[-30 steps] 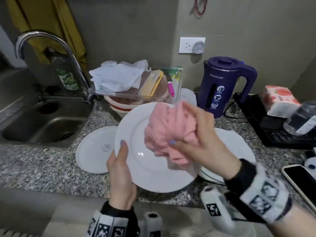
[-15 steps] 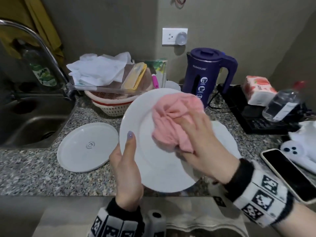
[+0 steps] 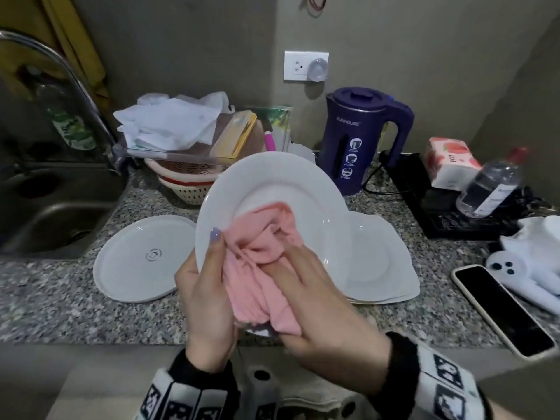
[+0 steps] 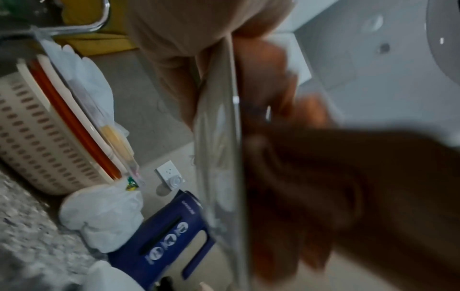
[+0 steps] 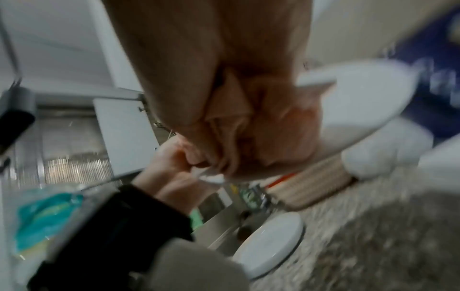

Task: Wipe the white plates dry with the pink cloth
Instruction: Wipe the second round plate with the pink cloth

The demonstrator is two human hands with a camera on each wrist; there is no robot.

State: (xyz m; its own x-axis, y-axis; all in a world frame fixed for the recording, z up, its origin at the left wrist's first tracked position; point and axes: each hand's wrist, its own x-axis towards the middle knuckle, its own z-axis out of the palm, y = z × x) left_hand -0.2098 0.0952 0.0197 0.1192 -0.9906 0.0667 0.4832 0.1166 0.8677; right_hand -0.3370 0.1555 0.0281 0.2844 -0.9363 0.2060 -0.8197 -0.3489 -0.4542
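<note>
**Plate held up, pink cloth pressed on its face**

I have the left hand (image 3: 209, 295) gripping the near-left rim of the round white plate (image 3: 272, 189), thumb laid up over the front face and the other fingers hidden behind it. The plate is lifted off the bench (image 3: 60, 301) and tilted so its face looks back at me. My right hand (image 3: 315, 301) has the pink cloth (image 3: 260, 256) bunched under it, fingers spread fairly flat and pushing the cloth against the lower part of the plate's face; a loose tail of cloth hangs down past the plate's near edge between my two hands. In the right wrist view the folds of cloth bunch under the fingers, but that picture is blurred.

On the bench to the left, a second white plate (image 3: 142, 259) lies upside down, foot ring and maker's mark showing. To the right, partly behind the held plate, a wavy-edged white plate (image 3: 385, 262) lies face up.

Behind stand a purple kettle (image 3: 360, 140), a slotted basket (image 3: 185, 189) under a clear tray of white cloths, and the sink (image 3: 51, 207) at far left. A phone (image 3: 503, 310) lies at the right edge.
</note>
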